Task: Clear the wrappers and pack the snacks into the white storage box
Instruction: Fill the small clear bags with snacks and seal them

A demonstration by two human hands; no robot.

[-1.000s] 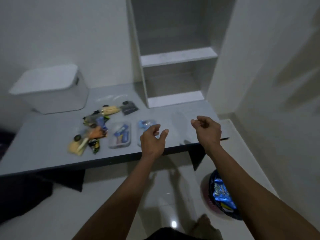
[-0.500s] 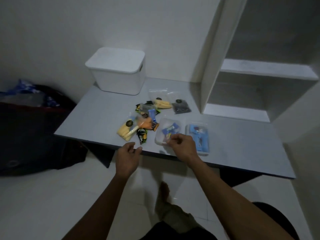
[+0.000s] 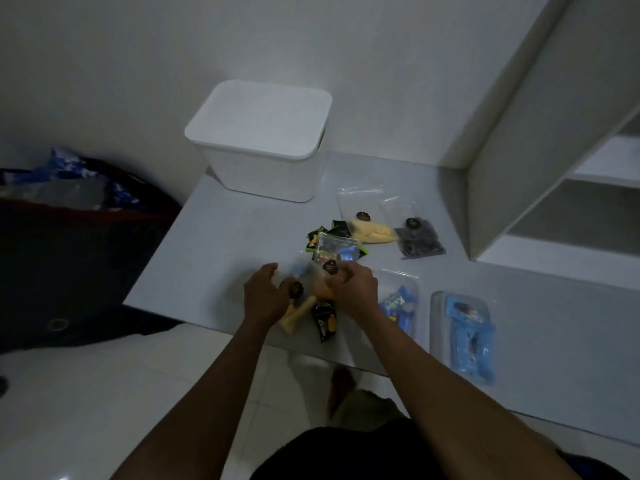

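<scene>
The white storage box (image 3: 256, 143) stands at the table's back left with its lid on. A pile of snacks lies in front of it. My left hand (image 3: 265, 296) curls over a clear bag of yellow sticks (image 3: 299, 311) near its black sticker. My right hand (image 3: 355, 289) grips a clear bag with an orange snack (image 3: 322, 284) beside it. Around them lie a small black packet (image 3: 323, 322), a clear bag of mixed packets (image 3: 337, 249), a yellow snack bag (image 3: 370, 230) and a bag of dark cookies (image 3: 419, 240). The hands are blurred.
Two clear bags with blue packs lie right of my hands, one close (image 3: 398, 306) and one farther right (image 3: 467, 334). A white shelf unit (image 3: 554, 168) rises at the table's right. A dark bag holding blue wrappers (image 3: 69, 188) sits on the floor at the left.
My view has swung left and down onto the snack pile. Both hands have moved from the table's front edge into the pile and closed on the clear bags.
</scene>
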